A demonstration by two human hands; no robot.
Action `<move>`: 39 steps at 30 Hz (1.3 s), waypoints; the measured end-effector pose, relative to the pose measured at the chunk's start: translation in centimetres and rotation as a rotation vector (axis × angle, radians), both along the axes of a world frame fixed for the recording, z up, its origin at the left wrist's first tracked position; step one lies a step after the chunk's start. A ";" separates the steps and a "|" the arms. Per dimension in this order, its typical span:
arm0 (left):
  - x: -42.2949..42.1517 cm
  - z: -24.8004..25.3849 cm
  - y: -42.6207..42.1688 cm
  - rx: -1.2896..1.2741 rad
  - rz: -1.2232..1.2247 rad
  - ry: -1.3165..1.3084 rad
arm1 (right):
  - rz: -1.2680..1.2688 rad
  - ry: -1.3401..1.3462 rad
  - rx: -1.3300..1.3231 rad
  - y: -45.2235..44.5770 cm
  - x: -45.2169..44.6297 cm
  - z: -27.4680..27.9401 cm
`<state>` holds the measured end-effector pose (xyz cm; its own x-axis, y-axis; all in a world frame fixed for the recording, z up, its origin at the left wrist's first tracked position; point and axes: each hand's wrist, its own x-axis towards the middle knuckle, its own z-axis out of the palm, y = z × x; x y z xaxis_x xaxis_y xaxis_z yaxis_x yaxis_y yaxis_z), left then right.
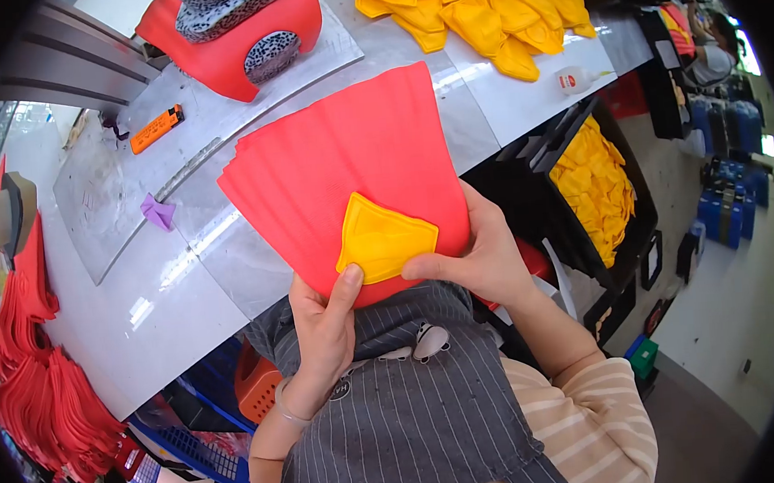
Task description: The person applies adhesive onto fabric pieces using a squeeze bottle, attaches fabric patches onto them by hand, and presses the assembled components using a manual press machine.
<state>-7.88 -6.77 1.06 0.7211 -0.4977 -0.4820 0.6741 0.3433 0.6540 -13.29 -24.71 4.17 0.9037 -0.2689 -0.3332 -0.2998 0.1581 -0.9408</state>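
A fanned stack of red sheet pieces [353, 145], fabric or foam, is held up over the table's near edge. On its lower part lies a yellow stitched patch [387, 239] with a pointed top. My left hand [325, 322] grips the stack's lower left, its thumb pressing the patch's lower left corner. From the right, my right hand [486, 252] clasps the stack, its thumb on the patch's right corner. The fingers of both hands are mostly hidden behind the red pieces.
Yellow patches [487, 10] lie heaped at the table's back, near a small white bottle [578, 79]. More fill a black crate [594, 191] at right. An orange cutter [157, 129], a purple scrap [159, 212] and speckled blocks [232, 10] on red material sit left. Red pieces [53, 408] hang lower left.
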 end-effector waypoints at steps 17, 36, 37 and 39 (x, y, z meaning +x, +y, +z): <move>2.2 -0.5 1.5 -0.176 -0.046 -0.010 | 0.096 -0.024 -0.064 0.9 1.8 1.7; 3.8 -0.5 7.6 -0.210 0.239 0.056 | -0.022 -1.677 -0.674 -1.5 26.0 21.6; 4.0 -0.4 7.6 -0.206 0.237 0.054 | -0.094 -1.517 -0.819 -0.7 28.0 22.7; 4.2 -0.6 7.7 -0.212 0.235 0.032 | -0.110 -1.404 -0.891 -0.3 30.2 23.8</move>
